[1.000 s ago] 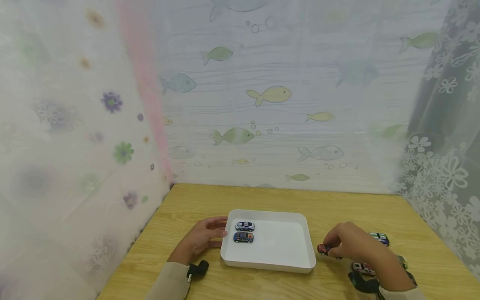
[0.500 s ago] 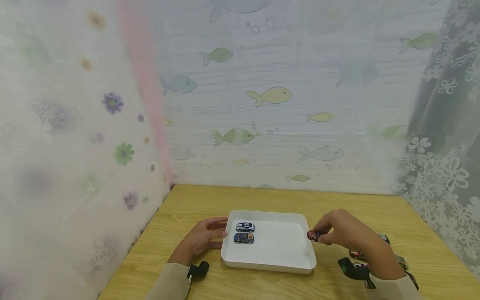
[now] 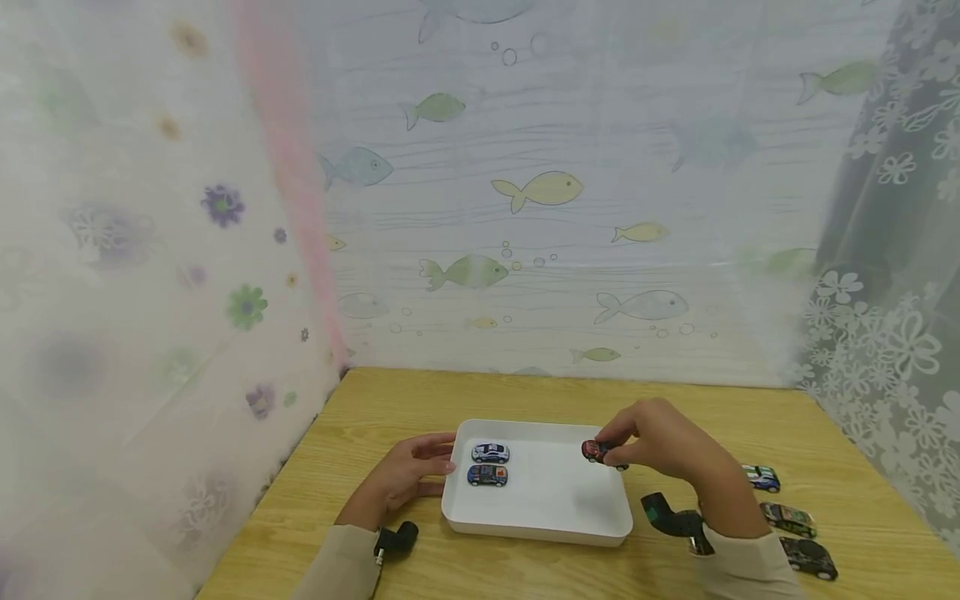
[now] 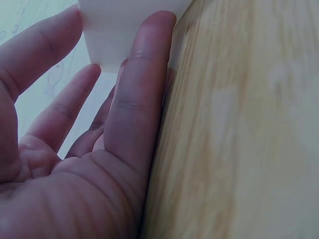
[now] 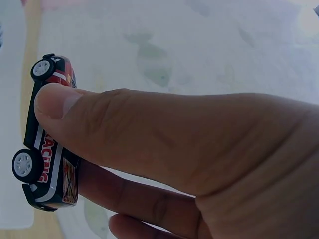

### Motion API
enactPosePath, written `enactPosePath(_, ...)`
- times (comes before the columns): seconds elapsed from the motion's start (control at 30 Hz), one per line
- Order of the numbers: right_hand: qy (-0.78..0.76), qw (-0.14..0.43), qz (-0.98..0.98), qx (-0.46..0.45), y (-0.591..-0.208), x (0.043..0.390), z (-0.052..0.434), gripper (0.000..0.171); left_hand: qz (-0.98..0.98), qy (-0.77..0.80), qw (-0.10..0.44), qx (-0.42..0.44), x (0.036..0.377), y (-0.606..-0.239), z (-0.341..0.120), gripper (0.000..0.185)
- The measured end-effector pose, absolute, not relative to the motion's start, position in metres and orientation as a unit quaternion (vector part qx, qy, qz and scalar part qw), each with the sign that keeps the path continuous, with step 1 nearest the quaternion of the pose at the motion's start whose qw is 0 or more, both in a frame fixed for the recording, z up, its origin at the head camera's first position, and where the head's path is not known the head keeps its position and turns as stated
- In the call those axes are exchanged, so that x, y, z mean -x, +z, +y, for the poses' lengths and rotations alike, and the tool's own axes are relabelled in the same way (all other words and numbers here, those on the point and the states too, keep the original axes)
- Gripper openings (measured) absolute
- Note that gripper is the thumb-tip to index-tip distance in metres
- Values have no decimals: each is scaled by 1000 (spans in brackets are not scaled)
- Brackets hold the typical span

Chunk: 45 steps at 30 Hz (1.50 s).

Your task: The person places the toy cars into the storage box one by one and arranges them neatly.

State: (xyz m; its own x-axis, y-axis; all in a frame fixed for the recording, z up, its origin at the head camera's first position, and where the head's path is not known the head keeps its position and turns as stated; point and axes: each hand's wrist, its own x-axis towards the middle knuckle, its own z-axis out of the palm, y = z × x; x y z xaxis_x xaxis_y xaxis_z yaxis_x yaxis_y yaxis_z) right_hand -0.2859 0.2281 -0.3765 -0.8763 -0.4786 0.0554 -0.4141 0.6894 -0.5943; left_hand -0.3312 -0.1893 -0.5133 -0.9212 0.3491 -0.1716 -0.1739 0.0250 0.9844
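Between the thumb and fingers of my right hand is a red and black toy car, raised over the right end of the white tray. In the right wrist view the thumb presses the side of the toy car, which has "RACING" lettering. My left hand rests on the table with its fingers extended against the tray's left wall; the left wrist view shows fingertips touching the wall. Inside the tray at the left, a white toy car sits behind a dark blue toy car.
Right of the tray on the wooden table are a green and white toy car, a multicoloured toy car and a black toy car. My right forearm hides part of that area. Patterned curtains stand behind the table.
My right hand has carried the red and black toy car leftward and up, from the table beside the tray to above its right end. The left hand and tray stay in place.
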Motion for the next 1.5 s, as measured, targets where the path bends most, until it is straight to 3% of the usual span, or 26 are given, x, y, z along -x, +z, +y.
enactPosePath(0.57, -325, 17, 911, 253, -380, 291, 207, 13, 689, 696, 190, -62, 332, -508, -188, 65)
enactPosePath(1.5, -308, 15, 901, 305, -402, 294, 162, 10, 687, 697, 195, -63, 329, -509, -189, 66)
